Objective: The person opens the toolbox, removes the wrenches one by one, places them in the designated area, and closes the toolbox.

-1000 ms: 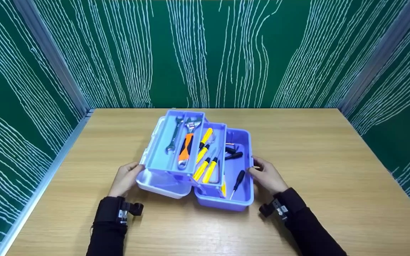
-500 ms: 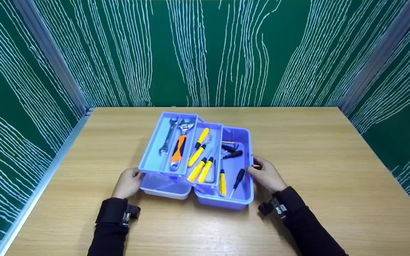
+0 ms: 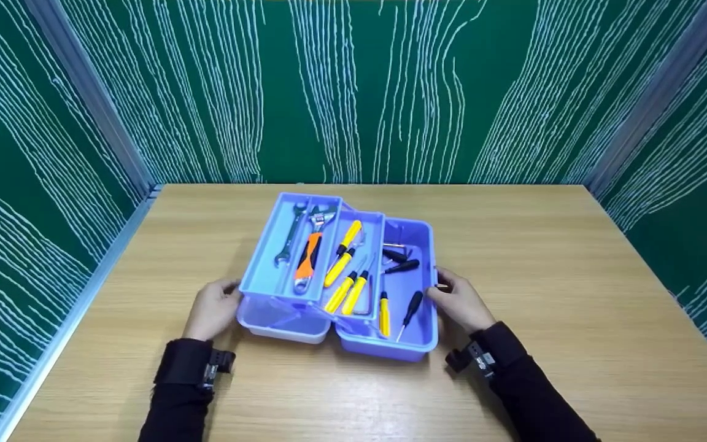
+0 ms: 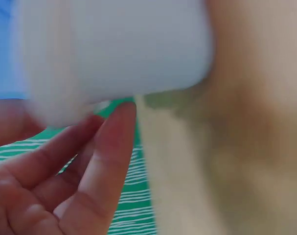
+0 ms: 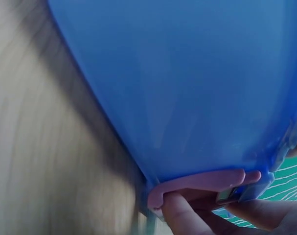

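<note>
A purple toolbox [image 3: 387, 350] lies open on the table, its stepped trays fanned out to the left above a pale translucent lid [image 3: 286, 331]. At the lid's left edge is my left hand [image 3: 211, 310]; in the left wrist view its thumb and fingers pinch the blurred whitish rim [image 4: 124, 49]. My right hand [image 3: 463, 305] holds the box's right side, fingers curled at a pink latch [image 5: 202, 181]. The upper tray has a dark open-end wrench [image 3: 291, 236] and an orange-handled adjustable wrench [image 3: 309, 255]. Yellow-handled screwdrivers [image 3: 340, 268] fill the middle tray.
Black-handled screwdrivers [image 3: 413, 307] and a yellow-handled one [image 3: 384, 314] lie in the deep box section. A wooden table [image 3: 550, 258] spreads all around. Green walls [image 3: 353, 92] with white wavy lines enclose its back and sides.
The trays have swung left and down, and the lid has settled lower beneath them. My left hand dipped, then shifted slightly left with the lid edge. My right hand stays put.
</note>
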### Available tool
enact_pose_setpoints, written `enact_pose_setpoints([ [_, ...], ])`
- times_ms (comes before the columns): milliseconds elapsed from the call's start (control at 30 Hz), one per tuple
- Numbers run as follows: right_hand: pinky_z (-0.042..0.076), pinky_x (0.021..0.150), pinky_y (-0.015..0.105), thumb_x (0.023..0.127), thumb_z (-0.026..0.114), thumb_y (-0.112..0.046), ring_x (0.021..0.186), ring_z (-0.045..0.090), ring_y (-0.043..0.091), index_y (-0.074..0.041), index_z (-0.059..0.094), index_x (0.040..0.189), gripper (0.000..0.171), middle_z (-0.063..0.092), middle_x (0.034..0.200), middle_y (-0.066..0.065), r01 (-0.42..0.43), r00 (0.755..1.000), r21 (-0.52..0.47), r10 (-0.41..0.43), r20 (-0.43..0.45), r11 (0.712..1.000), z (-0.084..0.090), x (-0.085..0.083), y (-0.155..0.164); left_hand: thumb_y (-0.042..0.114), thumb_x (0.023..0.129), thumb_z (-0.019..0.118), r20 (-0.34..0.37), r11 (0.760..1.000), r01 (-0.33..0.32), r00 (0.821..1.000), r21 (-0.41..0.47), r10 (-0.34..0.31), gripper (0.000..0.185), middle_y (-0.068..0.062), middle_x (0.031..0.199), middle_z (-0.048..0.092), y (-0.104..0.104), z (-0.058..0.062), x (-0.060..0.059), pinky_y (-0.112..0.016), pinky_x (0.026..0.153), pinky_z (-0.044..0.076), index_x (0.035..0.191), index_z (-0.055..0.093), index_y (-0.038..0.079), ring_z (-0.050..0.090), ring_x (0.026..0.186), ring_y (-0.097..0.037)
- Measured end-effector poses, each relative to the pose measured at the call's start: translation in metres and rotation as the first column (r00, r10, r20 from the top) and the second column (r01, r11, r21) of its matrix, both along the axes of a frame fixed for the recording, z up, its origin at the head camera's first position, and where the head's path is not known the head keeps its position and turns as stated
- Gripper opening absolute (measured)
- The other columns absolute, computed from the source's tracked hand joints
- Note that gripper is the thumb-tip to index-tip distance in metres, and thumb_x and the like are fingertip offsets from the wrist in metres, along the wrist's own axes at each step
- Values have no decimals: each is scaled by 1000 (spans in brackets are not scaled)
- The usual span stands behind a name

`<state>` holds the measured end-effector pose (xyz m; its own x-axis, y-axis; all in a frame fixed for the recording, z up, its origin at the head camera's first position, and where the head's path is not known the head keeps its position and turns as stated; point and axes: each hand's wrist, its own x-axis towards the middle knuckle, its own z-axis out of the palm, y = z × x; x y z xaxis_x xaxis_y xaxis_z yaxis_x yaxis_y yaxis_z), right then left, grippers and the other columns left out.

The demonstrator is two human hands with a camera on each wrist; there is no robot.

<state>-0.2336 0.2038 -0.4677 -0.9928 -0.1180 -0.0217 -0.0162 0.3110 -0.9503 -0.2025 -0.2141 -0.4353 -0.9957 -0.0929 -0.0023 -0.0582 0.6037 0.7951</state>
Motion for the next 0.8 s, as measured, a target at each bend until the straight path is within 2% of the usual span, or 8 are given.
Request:
enact_pose_setpoints([
  [133,54,88,25,88,53,-2,116,59,35,8,41,143,57,56,132,32,-2,1000,8,2,-1,1000,-2,-2,1,20,101,49,-42,1000,-14,999,-19,13,38,-23,119,67,0,26,3,-46,92,52,130,58,-4,65,108,-34],
  [267,55,90,28,88,54,-3,117,59,35,7,42,143,57,55,134,31,-4,1000,17,4,4,1000,-1,-3,1,26,101,50,-100,997,5,995,-77,-13,45,-22,132,61,6,55,1,-50,98,49,137,52,-2,61,117,-37],
  [467,55,90,28,89,55,-4,116,59,33,7,40,145,58,54,134,31,-4,1000,31,3,8,1000,2,-2,3,31,100,53,-131,986,64,988,-156,-85,53,-22,141,53,31,92,-13,-52,106,44,140,48,-2,54,126,-41],
  [567,55,90,29,89,55,-4,116,59,33,7,40,145,58,54,135,31,-3,1000,31,3,10,1000,3,-2,4,31,99,54,-91,971,112,987,-212,-134,54,-22,138,55,46,105,-26,-50,105,45,141,48,-1,56,124,-38],
  [667,56,89,29,89,55,-5,116,59,33,7,39,145,59,53,135,31,-8,1000,33,8,10,999,2,-1,3,32,98,55,-4,947,162,985,-279,-170,58,-22,140,54,58,114,-40,-48,107,43,143,45,-2,55,123,-34],
  [800,54,86,25,89,54,-4,114,60,31,7,40,144,58,54,134,31,-14,1000,41,14,8,999,0,-2,2,33,98,53,109,899,222,975,-377,-195,60,-22,145,50,69,121,-56,-47,111,39,144,42,-4,51,128,-33],
])
